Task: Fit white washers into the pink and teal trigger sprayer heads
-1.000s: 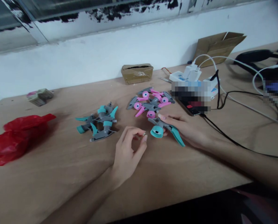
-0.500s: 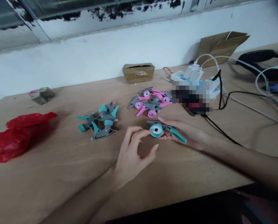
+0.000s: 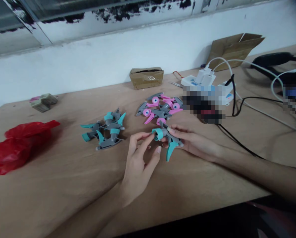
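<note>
In my right hand [image 3: 187, 138] is a grey trigger sprayer head [image 3: 165, 133] with a teal trigger and a teal screw collar; the fingers are closed around its body. The collar's mouth points left, and the trigger hangs toward me. My left hand [image 3: 139, 163] has its thumb apart from the fingers, and the fingertips reach the collar's rim. Whether a fingertip is inside the mouth is hard to make out. Left of my hands lies a group of teal-and-grey sprayer heads [image 3: 108, 143]. Behind them, pink-and-grey sprayer heads [image 3: 157, 114] lie in a pile.
A red plastic bag [image 3: 26, 135] lies at the left of the wooden table [image 3: 70, 188]. Small blocks [image 3: 44, 102] sit behind it. By the wall stand a small cardboard box [image 3: 147, 78] and a larger one [image 3: 227, 54]. A power strip [image 3: 190, 81] with cables occupies the right side.
My right hand has turned the sprayer head, so its collar now faces left instead of toward me and the trigger points down. The left fingers have shifted slightly left with the collar.
</note>
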The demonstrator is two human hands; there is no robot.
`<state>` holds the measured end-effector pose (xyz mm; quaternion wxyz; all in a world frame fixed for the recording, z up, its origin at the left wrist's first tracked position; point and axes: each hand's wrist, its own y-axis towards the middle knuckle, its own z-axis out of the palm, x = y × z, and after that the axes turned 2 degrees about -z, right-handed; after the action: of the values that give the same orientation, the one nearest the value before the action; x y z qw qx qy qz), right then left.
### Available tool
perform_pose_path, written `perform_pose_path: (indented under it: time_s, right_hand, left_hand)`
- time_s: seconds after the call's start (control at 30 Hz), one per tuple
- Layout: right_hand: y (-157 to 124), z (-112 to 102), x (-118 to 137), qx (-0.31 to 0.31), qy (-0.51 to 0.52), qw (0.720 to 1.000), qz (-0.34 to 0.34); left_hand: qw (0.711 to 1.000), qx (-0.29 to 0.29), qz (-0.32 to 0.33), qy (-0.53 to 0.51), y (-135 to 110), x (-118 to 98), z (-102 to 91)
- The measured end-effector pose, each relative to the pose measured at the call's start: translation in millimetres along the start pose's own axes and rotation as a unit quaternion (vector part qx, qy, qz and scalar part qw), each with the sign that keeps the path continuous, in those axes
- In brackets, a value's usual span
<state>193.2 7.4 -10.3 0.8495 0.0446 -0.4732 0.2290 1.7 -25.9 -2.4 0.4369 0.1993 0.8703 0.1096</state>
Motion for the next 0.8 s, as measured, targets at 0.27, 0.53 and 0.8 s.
perform_pose_path:
  time_s: [0.27, 0.53, 0.8]
  right_hand:
    - [1.9, -3.0, -2.9, 0.043, -0.039, 0.998, 0.005]
    - [2.4, -5.8, -1.9, 0.043, -0.059, 0.997, 0.027]
    - [3.5, -8.8, -3.6, 0.067, -0.054, 0.996, 0.021]
  left_hand:
    - [0.986, 0.008, -0.065, -0.156, -0.2, -1.4, 3.0]
    - [0.950, 0.024, -0.146, -0.275, -1.0, -7.8, 2.9]
    - [0.922, 0.036, -0.168, -0.348, 1.5, -7.1, 2.9]
